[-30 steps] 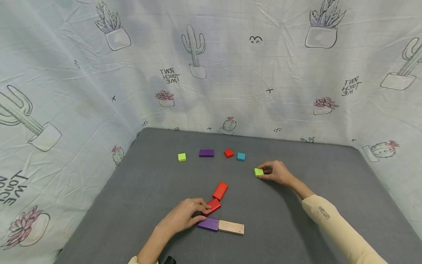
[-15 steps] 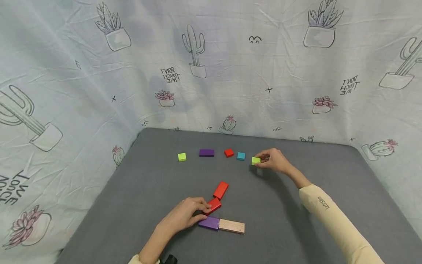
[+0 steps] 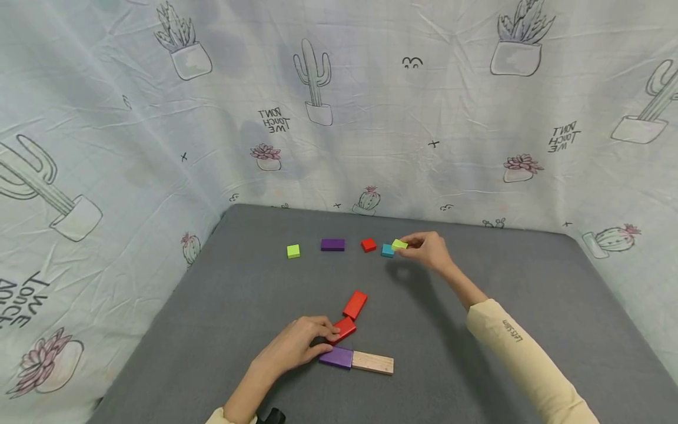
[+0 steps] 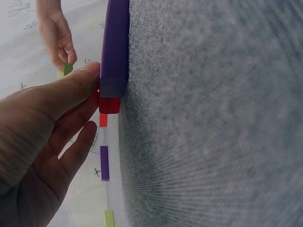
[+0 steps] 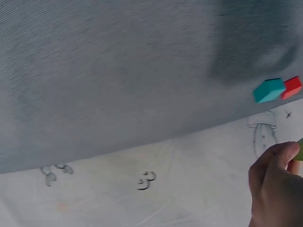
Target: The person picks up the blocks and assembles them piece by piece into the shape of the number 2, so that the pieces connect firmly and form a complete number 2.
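My right hand pinches a lime-green block between thumb and fingers. In the head view, that block overlaps the blue block; the right wrist view shows the hand raised, with the teal-looking blue block on the cloth. My left hand has its fingertips on the nearer red block and its thumb tip at the edge of a purple block. End to end with that purple block lies a plain wooden block. A second red block slants away from the first.
Along the far part of the grey cloth-covered table lie another lime-green block, a dark purple block and a small red block. A cactus-print curtain hangs behind and to both sides.
My right hand has moved away from me and to the left, carrying the lime-green block from the right of the blue block to over it. My left hand has stayed put.
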A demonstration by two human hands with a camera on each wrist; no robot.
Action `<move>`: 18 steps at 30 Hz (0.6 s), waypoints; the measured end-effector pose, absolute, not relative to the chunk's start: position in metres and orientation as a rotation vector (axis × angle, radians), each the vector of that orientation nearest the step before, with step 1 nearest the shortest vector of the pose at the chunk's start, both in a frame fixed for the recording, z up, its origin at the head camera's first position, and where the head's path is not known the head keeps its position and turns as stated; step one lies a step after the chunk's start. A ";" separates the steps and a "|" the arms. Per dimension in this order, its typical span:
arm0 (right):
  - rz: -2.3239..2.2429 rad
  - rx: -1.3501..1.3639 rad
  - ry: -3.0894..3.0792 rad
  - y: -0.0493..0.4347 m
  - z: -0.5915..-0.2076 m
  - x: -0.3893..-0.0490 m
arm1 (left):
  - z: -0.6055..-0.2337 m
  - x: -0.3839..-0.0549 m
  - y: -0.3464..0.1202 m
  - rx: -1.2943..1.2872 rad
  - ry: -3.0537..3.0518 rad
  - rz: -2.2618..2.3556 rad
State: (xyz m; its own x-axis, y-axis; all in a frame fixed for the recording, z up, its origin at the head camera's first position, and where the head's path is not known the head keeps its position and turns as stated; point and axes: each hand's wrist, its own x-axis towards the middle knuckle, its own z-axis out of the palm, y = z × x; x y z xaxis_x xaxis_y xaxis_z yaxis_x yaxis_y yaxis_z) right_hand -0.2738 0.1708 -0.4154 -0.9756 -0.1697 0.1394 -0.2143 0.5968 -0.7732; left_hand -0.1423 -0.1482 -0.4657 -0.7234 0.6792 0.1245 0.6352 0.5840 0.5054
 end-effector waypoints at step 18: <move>1.468 0.525 -2.754 0.139 -0.427 -0.264 | -0.466 -0.144 -0.146 1.117 2.709 0.817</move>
State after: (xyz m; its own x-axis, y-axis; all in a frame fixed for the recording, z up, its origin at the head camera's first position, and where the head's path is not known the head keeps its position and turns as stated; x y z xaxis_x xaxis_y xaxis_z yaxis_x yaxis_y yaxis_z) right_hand -0.2645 0.1391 -0.4273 -0.9447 -0.2995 0.1334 -0.2777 0.5147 -0.8112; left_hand -0.1444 -0.1463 -0.4665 -0.7260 0.6791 0.1084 0.6258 0.5872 0.5134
